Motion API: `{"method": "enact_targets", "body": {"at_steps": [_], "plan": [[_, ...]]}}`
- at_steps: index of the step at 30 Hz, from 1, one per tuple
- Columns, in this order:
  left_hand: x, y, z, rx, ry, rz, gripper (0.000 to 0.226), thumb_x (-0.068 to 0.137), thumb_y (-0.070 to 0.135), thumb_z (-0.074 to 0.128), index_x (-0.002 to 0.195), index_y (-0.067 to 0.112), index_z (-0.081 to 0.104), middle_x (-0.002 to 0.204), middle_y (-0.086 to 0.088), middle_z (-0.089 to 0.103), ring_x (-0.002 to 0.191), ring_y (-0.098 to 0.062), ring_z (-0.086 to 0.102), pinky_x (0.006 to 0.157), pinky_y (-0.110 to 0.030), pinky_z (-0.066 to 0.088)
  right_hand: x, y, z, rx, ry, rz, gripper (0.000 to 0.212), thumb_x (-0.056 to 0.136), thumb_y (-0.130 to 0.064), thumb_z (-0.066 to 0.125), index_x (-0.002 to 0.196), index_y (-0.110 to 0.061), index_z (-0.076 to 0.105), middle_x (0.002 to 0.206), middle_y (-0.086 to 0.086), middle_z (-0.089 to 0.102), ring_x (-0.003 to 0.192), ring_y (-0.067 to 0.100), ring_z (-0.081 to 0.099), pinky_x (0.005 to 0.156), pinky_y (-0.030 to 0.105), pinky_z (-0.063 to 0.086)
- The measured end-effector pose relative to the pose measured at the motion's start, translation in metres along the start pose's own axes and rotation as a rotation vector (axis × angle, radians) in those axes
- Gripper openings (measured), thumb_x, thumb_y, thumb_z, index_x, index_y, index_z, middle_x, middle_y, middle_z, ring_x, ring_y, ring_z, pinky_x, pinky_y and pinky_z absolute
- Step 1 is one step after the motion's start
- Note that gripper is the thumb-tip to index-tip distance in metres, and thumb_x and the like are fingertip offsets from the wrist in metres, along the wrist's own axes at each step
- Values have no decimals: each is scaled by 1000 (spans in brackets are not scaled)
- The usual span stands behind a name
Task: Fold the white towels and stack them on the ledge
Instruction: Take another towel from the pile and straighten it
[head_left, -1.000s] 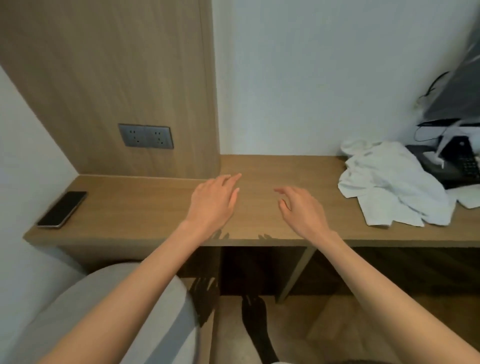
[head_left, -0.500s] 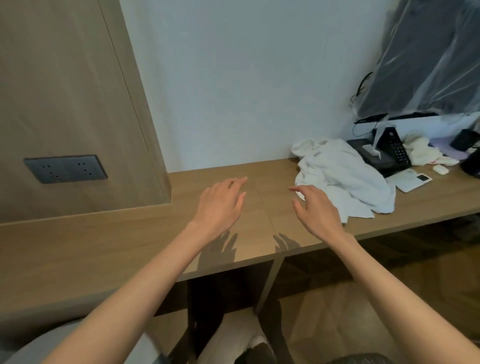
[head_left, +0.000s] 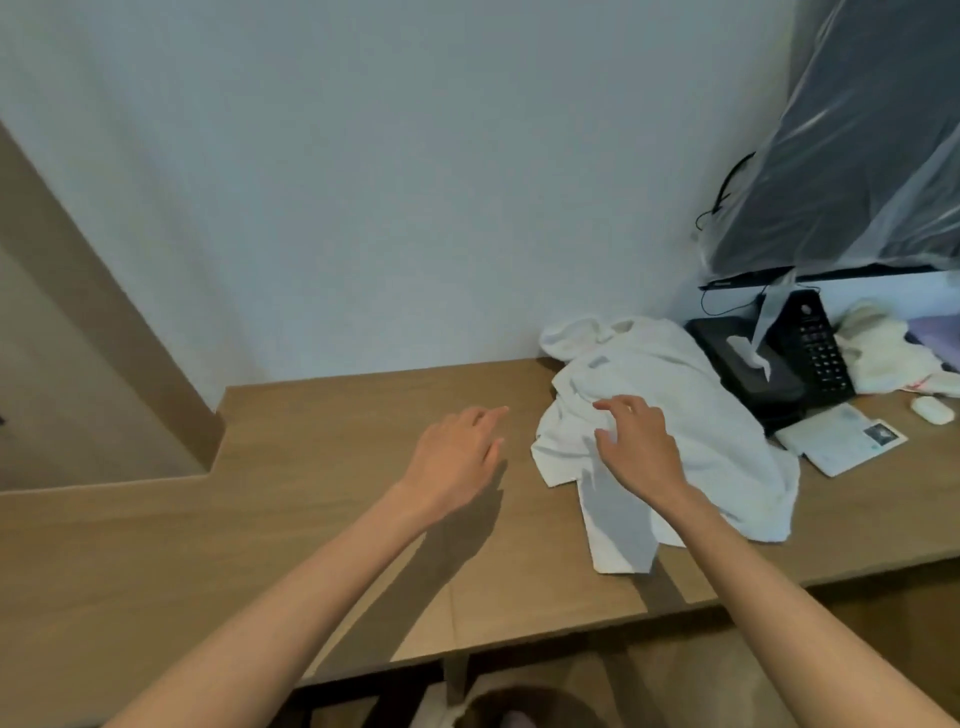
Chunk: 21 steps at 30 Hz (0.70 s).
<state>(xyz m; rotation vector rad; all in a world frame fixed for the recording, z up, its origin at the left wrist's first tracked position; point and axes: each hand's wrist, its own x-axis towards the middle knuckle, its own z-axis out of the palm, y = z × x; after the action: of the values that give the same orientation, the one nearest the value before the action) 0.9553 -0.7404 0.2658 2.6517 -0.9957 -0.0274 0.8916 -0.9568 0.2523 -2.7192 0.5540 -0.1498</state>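
There is one view, from a wide-angle camera worn on the person's head, looking forward and down over the wooden ledge (head_left: 311, 519) toward the pale wall (head_left: 363, 182) behind it. It sits close: both forearms enter from the bottom edge, with the left hand (head_left: 457, 457) and right hand (head_left: 641, 449) near mid-frame and the white towels (head_left: 727, 441) just right of centre. The frame seems tilted, since the ledge's edges run slanted, though the wide lens may cause part of that.
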Motion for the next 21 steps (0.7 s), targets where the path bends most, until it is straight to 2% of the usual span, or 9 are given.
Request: {"method": "enact_targets", "body": {"at_steps": [4,7,9,12,14,17,19,21], "plan": [[56,32,46,-92,-105,-55,46,101,32,32,147,25,29,142,-2,43,121,-23,48,83,-31,39,45,61,2,-80,-88,48,48,95,-22,49,141,-22,37,152,4,25,134,26,27,101,40,33],[87,45,73,-170,-175,-130,49,101,31,35,149,24,25,148,-1,36,131,-22,39,99,-35,39,70,94,10,-135,-173,94,56,94,-28,51,144,-24,28,153,3,21,134,26,25,103,41,31],[105,50,87,-206,-213,-166,52,101,32,36,150,24,21,150,-3,33,133,-23,37,104,-37,38,84,106,18,-195,-196,93,51,93,-34,53,140,-24,35,148,2,27,128,26,30,96,40,35],[129,53,104,-244,-251,-206,56,100,35,38,151,25,15,152,-5,29,136,-24,33,106,-37,35,101,113,27,-225,-152,84,31,91,-38,56,119,-24,53,128,-1,44,116,23,36,84,35,38],[141,52,115,-271,-268,-225,62,99,37,42,151,26,11,154,-5,24,138,-25,28,109,-39,32,106,118,28,-124,-128,78,23,90,-35,60,109,-23,58,115,-3,51,111,22,40,82,34,38],[157,51,126,-325,-246,-197,78,93,39,54,152,28,3,158,-6,13,143,-28,16,115,-42,22,107,127,20,184,-96,20,13,86,-26,65,96,-20,59,94,-7,55,96,19,52,83,34,41],[167,51,127,-455,-201,-172,87,89,37,63,152,29,3,158,-3,16,143,-24,18,115,-39,22,105,128,8,330,-97,-46,15,83,-22,70,90,-23,57,85,-11,55,82,13,53,73,23,40],[176,54,119,-660,-157,-159,89,85,31,69,151,31,9,155,4,26,138,-15,28,110,-30,28,103,124,-7,422,-79,-111,19,80,-17,72,87,-26,57,81,-15,56,74,7,51,66,13,37]]}}
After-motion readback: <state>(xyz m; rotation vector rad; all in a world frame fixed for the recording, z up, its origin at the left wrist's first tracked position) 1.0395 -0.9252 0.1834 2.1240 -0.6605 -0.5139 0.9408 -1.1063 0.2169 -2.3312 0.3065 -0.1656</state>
